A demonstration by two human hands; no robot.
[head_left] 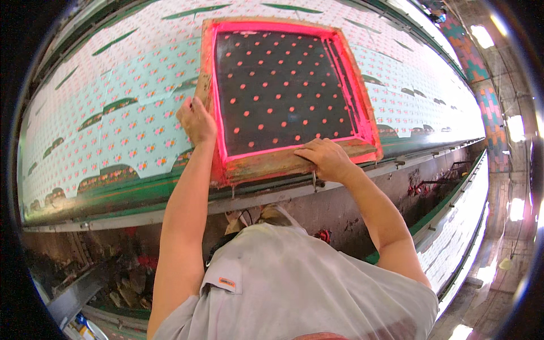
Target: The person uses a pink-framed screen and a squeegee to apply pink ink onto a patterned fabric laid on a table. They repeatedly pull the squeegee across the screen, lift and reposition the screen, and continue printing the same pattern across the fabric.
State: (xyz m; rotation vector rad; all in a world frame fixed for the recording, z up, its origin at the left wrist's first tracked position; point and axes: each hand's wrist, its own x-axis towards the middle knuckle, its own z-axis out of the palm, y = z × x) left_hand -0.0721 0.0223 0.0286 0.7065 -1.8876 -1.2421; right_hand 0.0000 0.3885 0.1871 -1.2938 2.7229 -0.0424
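Pale flowered fabric [130, 124] lies spread on a long green table [122, 197].

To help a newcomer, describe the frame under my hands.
Along the long table lies pale flowered fabric. Over it, at the left hand and right hand, is a squarish wooden frame. Its pink border and dark, dotted panel set it apart from the fabric.

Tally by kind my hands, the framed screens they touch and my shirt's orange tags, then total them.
Hands: 2, left hand and right hand
Framed screen: 1
Orange tag: 1
Total: 4
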